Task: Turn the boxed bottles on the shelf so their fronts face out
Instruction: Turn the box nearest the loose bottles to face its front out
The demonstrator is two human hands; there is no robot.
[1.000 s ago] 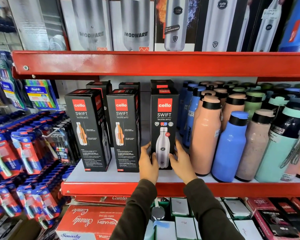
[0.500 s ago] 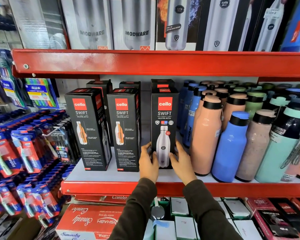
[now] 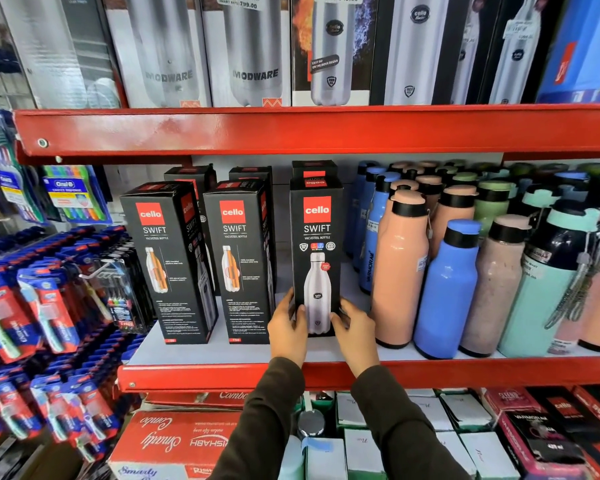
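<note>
Three tall black Cello Swift bottle boxes stand in a front row on the white shelf board (image 3: 194,351). The right box (image 3: 316,237) shows a steel bottle picture and faces straight out. My left hand (image 3: 287,327) grips its lower left edge and my right hand (image 3: 354,329) grips its lower right edge. The middle box (image 3: 238,258) and the left box (image 3: 168,261) stand slightly turned, each showing a panel with an orange cutaway bottle and a side panel. More black boxes (image 3: 314,168) stand behind them, mostly hidden.
Loose plastic bottles in peach (image 3: 399,271), blue (image 3: 447,289) and mint (image 3: 548,282) crowd the shelf right of the boxes. The red upper shelf edge (image 3: 291,129) hangs close above. Toothbrush packs (image 3: 45,306) hang at the left. Cartons fill the shelf below.
Both hands stay on the right box's lower edges; the box has barely moved and sits squarer to the front. The view has shifted slightly.
</note>
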